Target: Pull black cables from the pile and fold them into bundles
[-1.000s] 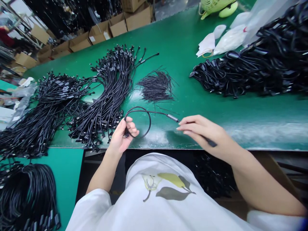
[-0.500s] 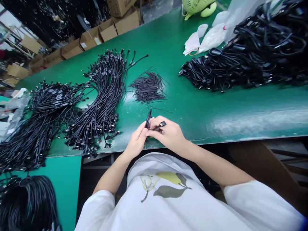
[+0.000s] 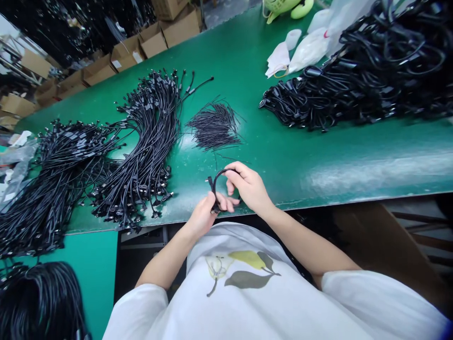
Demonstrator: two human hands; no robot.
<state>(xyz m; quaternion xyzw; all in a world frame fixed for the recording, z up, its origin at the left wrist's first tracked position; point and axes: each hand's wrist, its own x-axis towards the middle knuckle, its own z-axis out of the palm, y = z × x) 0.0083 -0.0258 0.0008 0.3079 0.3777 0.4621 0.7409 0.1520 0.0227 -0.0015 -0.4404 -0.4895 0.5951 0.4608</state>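
Observation:
A short black cable (image 3: 217, 178) is bent into a loop between my hands, just above the front edge of the green table. My left hand (image 3: 207, 212) pinches it near its plug ends, with the other fingers stretched out underneath. Thumb and fingers of my right hand (image 3: 247, 186) grip the top of the loop. Beyond my hands lies a small heap of thin black ties (image 3: 215, 126). To the left is a bundle of black cables (image 3: 152, 134) with plugs at both ends.
Another cable bundle (image 3: 67, 160) spreads at far left, and coiled black cables (image 3: 42, 297) lie on a lower green surface. A large pile of looped cables (image 3: 361, 80) covers the right. White plastic bags (image 3: 307, 54) and a light green basket (image 3: 281, 7) stand behind; cardboard boxes (image 3: 127, 53) line the far edge.
My right hand has moved up and away from my left, drawing the cable into a wider loop. The left hand has dropped slightly, its fingers now opened out beneath the cable.

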